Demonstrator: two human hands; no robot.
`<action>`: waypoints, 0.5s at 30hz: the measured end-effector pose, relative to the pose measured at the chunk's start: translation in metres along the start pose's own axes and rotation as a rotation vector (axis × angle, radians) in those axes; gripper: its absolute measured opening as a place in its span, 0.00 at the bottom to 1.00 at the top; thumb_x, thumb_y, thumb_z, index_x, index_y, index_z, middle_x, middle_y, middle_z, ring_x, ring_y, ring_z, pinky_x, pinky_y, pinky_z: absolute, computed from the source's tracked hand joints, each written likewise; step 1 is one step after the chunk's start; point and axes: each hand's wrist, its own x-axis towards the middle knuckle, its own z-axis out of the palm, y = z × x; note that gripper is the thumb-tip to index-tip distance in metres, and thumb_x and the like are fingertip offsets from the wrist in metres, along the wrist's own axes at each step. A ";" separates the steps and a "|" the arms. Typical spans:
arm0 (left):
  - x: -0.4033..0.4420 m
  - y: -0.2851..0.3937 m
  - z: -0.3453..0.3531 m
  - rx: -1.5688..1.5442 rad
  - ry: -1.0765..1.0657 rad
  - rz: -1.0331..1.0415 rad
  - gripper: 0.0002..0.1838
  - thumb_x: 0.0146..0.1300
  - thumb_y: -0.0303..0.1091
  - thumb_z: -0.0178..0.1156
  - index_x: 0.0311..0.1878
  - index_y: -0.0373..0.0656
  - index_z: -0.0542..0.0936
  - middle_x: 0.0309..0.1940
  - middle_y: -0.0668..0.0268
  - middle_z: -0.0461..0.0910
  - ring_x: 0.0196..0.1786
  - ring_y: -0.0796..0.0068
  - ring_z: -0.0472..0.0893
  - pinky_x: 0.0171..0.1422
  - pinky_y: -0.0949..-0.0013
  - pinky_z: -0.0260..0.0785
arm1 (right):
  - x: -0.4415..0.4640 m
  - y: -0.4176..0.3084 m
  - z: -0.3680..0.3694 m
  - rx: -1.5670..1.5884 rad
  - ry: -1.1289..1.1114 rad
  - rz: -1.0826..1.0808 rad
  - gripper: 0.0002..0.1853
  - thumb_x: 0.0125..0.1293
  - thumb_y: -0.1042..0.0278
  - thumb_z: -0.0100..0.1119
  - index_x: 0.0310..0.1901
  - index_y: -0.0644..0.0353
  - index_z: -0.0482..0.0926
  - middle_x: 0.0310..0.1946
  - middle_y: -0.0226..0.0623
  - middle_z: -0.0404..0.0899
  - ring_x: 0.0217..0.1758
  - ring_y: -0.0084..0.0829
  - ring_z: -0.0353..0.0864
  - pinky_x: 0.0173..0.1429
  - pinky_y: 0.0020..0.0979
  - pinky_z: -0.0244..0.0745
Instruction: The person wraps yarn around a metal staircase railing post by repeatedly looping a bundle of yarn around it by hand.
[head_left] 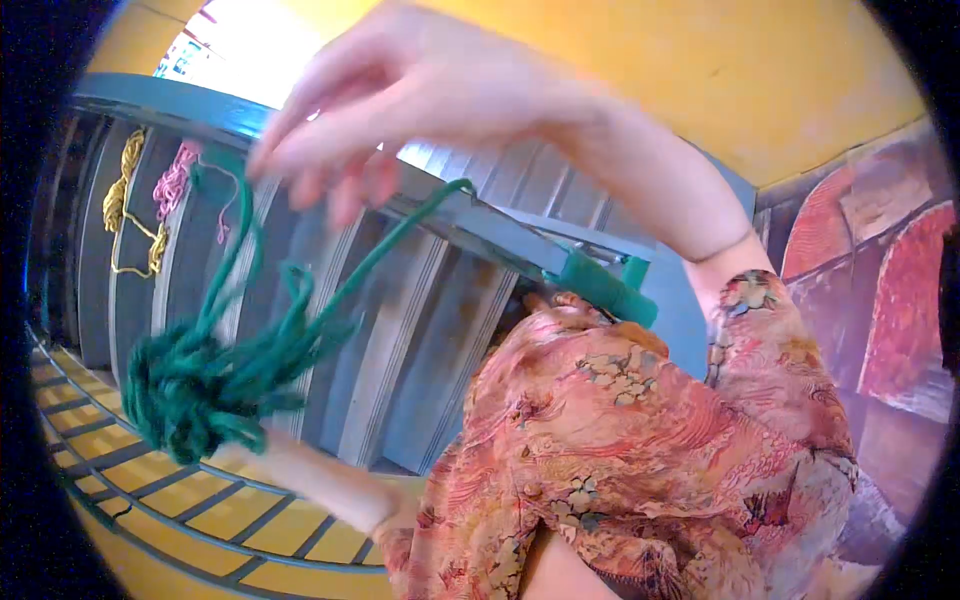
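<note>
A thick, loose bundle of green yarn [200, 385] hangs in front of me at the lower left. My left hand [235, 450] is at its underside, mostly covered by the strands, and seems to hold the bundle up. Raised at the upper left, my right hand [350, 125] is blurred by motion. Its thumb and fingertips pinch a green strand [246, 215] that runs up from the bundle. A second green strand [390, 245] slants from the bundle up to the right, bending over near the blue beam.
Yellow yarn [120, 195] and pink yarn [176, 180] hang by grey-blue slatted panels [400, 350] under a blue beam [180, 103]. A green block-shaped object [605, 285] is beside my patterned garment [620, 440]. A metal railing [190, 500] curves along the lower left.
</note>
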 end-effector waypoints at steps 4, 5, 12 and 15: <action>0.083 0.058 -0.171 0.447 0.362 0.250 0.33 0.62 0.48 0.59 0.65 0.39 0.66 0.65 0.61 0.66 0.62 0.66 0.70 0.65 0.58 0.66 | -0.056 0.072 -0.072 -0.203 0.495 0.262 0.18 0.66 0.57 0.55 0.48 0.62 0.80 0.38 0.37 0.83 0.39 0.22 0.82 0.40 0.23 0.77; 0.101 0.071 -0.206 0.579 0.429 0.296 0.32 0.62 0.49 0.58 0.64 0.39 0.66 0.64 0.61 0.66 0.61 0.66 0.71 0.65 0.58 0.66 | -0.073 0.094 -0.090 -0.208 0.562 0.312 0.17 0.66 0.57 0.55 0.48 0.62 0.80 0.38 0.37 0.83 0.39 0.23 0.82 0.40 0.23 0.77; 0.067 0.042 -0.239 0.081 0.438 0.261 0.23 0.64 0.46 0.57 0.53 0.37 0.78 0.56 0.58 0.76 0.50 0.62 0.79 0.54 0.58 0.76 | -0.109 0.163 -0.088 -0.052 0.471 0.519 0.17 0.68 0.59 0.52 0.48 0.62 0.80 0.39 0.38 0.83 0.40 0.24 0.82 0.41 0.25 0.78; 0.034 -0.033 -0.160 0.229 -0.164 -0.251 0.17 0.61 0.43 0.57 0.42 0.38 0.79 0.43 0.59 0.80 0.44 0.65 0.80 0.43 0.59 0.76 | -0.093 0.200 -0.061 0.040 0.328 0.570 0.17 0.68 0.57 0.52 0.49 0.62 0.80 0.40 0.37 0.83 0.41 0.25 0.82 0.44 0.26 0.77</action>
